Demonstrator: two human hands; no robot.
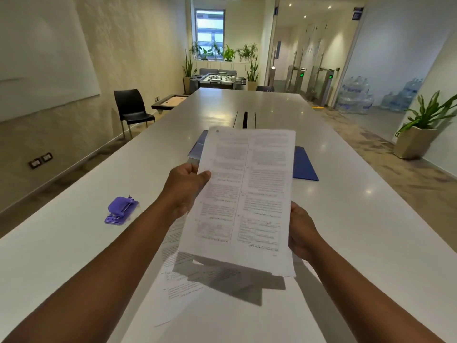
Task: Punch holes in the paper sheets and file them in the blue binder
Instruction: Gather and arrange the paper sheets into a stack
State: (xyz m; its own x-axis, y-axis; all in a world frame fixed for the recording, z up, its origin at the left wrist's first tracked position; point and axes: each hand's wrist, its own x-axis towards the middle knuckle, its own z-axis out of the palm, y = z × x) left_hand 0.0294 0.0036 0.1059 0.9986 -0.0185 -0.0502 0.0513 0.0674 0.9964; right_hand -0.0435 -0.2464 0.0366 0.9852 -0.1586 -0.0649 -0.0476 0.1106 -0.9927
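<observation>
**Inspector:** Report the scene, largest item first.

**Operator:** I see a long white table (321, 194) running to the far end of the room. On it, beyond the hands, lies the blue binder (304, 167), open flat and mostly hidden. Loose paper sheets (178, 288) lie at the near edge. A raised stack of paper sheets (244, 201) is held above them, printed side to me and upside down. The purple hole punch (120, 210) sits to the left, well apart from everything else.

**Inspector:** Hands?

**Operator:** My left hand (184, 189) pinches the stack's left edge, thumb on the front. My right hand (303, 231) grasps the right edge low down; its fingers are behind the paper.

**Inspector:** Step in hand?

**Operator:** I judge it is squaring the stack before punching. To do it well, I would tap the edges flush, then carry the stack left to the punch and seat one long edge fully and centred in its slot, so that the holes line up.
</observation>
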